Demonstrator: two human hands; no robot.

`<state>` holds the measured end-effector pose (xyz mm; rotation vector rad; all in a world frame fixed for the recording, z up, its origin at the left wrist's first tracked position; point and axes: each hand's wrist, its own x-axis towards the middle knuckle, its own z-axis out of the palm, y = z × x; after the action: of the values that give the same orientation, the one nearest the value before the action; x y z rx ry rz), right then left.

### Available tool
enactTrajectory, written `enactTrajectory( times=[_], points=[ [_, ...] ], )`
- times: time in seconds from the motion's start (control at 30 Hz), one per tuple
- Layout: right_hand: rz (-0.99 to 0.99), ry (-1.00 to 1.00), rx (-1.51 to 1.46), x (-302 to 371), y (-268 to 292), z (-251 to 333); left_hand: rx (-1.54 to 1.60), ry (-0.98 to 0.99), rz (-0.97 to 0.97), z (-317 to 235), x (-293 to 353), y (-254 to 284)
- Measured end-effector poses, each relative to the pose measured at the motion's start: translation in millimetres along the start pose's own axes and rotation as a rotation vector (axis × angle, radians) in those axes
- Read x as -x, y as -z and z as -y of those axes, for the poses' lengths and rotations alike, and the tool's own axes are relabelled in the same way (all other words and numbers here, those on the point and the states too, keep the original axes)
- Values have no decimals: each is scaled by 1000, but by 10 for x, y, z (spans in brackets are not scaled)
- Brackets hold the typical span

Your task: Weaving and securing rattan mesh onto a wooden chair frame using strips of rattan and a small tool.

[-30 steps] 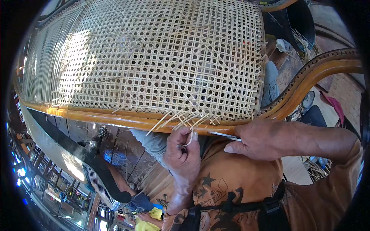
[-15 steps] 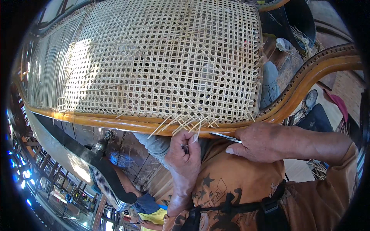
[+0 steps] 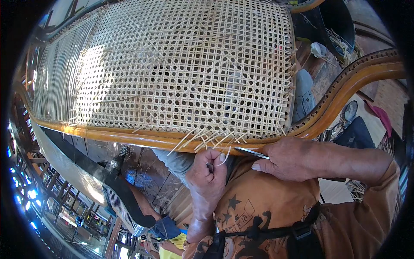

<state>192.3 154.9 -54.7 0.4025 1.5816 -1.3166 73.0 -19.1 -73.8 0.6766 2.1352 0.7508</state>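
Woven cane panel (image 3: 185, 73) set in wood frame (image 3: 142, 137), far side of hands. Ctr & right mostly woven; on left, only parallel strands (image 3: 60, 86) seen, cross-weave apparently not yet done. Loose cane ends (image 3: 186, 139) left sticking out over near rail. Cane strip (image 3: 229, 154) pinched in L hand (image 3: 207, 172) fingers; slim metal tool (image 3: 249, 152) gripped by R hand (image 3: 288, 159) fingers, tip nr strip.

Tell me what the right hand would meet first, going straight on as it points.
The right hand, metal tool foremost, would likely meet the pale cane strand pinched in the left hand; depth is unclear, so the wooden rail might come first.
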Motion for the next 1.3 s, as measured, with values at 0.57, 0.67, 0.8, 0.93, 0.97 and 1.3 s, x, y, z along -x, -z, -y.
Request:
enactTrajectory(
  times=[0.57, 0.67, 0.8, 0.93, 0.97, 1.3],
  points=[
    [-46, 45, 38, -2, 27, 59, 51, 33, -97, -105, -83, 0],
    [-49, -17, 3, 3, 42, 80, 117, 64, -14, -96, -52, 43],
    [-34, -70, 11, 1, 66, 110, 126, 92, 35, -86, -58, 75],
    [-35, -116, 28, -26, 83, 161, 114, 68, 41, -77, -75, 83],
    [-55, -95, 14, -30, 88, 169, 119, 81, 43, -74, -76, 82],
    [-168, -29, 48, 6, -4, 127, 151, 34, 87, -54, -53, 140]
  ],
)
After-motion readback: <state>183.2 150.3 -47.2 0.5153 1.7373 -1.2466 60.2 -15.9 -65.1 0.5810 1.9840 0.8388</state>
